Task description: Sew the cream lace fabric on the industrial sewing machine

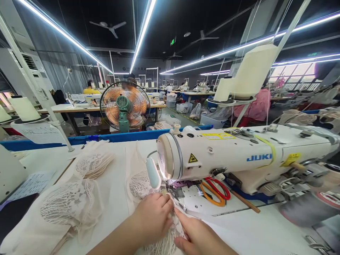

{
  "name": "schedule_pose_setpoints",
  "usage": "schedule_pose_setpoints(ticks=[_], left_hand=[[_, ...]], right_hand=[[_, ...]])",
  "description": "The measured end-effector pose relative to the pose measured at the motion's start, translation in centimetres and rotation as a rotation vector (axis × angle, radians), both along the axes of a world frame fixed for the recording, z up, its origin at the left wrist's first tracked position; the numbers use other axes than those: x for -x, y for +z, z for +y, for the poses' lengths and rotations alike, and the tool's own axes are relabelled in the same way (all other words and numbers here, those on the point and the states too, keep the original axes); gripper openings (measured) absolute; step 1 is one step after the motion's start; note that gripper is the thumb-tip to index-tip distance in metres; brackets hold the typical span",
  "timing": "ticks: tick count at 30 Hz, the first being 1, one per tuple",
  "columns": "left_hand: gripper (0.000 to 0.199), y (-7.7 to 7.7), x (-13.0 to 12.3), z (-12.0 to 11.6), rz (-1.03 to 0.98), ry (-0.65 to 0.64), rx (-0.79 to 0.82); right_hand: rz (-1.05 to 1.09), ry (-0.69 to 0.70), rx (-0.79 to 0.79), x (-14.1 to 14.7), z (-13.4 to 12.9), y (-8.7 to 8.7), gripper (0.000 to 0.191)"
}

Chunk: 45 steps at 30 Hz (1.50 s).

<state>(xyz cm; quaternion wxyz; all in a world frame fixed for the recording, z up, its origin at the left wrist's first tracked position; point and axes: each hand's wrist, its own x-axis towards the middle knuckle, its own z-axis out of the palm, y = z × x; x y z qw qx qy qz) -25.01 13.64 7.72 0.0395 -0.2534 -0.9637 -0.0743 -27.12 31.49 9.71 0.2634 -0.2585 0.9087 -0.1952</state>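
Note:
A cream lace fabric piece (139,184) lies under the head of a white sewing machine (217,152) and runs down toward the front edge of the view. My left hand (154,217) is closed on the fabric just in front of the needle area, its fingers curled. Close beside it, my right hand (195,230) grips the same fabric at its right side, thumb and fingers pinching it. The needle itself is hard to make out behind my left fingers. Stacked lace pieces (92,164) and a larger lace pile (66,209) rest on the table to the left.
Orange-handled (212,193) and red-handled scissors (221,187) lie beneath the machine arm, near a wooden stick (245,202). Thread cones (255,71) stand behind. A large fan (124,106) is beyond the blue-edged table; other people sit at distant machines.

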Motion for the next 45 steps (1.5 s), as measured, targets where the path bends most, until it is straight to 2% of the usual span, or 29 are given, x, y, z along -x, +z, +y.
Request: schedule_pose_setpoints(ticks=[6, 8, 11, 18, 24, 27, 31, 39, 45], left_hand=[[0.047, -0.4, 0.1, 0.6, 0.017, 0.061, -0.059], [0.048, -0.4, 0.1, 0.6, 0.020, 0.062, -0.071], [0.049, -0.4, 0.1, 0.5, 0.012, 0.061, -0.090], [0.053, -0.7, 0.1, 0.6, 0.059, 0.044, -0.069], [0.062, -1.3, 0.0, 1.1, 0.059, 0.032, 0.012], [0.063, -1.8, 0.1, 1.3, 0.095, 0.082, -0.022], [0.062, -2.2, 0.1, 1.3, 0.155, 0.094, -0.064], [0.061, -2.3, 0.0, 1.5, 0.177, 0.101, -0.024], [0.056, -1.9, 0.1, 1.5, 0.121, 0.118, -0.082]], right_hand=[[-0.008, 0.033, 0.060, 0.1, -0.2, -0.1, 0.058], [-0.026, 0.036, 0.049, 0.2, -0.3, 0.0, 0.062], [-0.041, 0.039, -0.031, 0.2, -0.3, 0.1, 0.077], [-0.089, 0.022, 0.030, 0.2, 0.1, 0.5, 0.076], [-0.110, -0.003, 0.156, 0.8, 0.5, -0.1, 0.063], [-0.153, 0.001, 0.221, 1.1, 0.6, -0.5, 0.053], [-0.118, -0.008, 0.178, 1.3, 0.6, -0.7, 0.054], [-0.012, 0.044, 0.108, 1.3, 0.7, -0.7, 0.074], [0.095, 0.059, 0.021, 1.1, 0.2, -0.1, 0.063]])
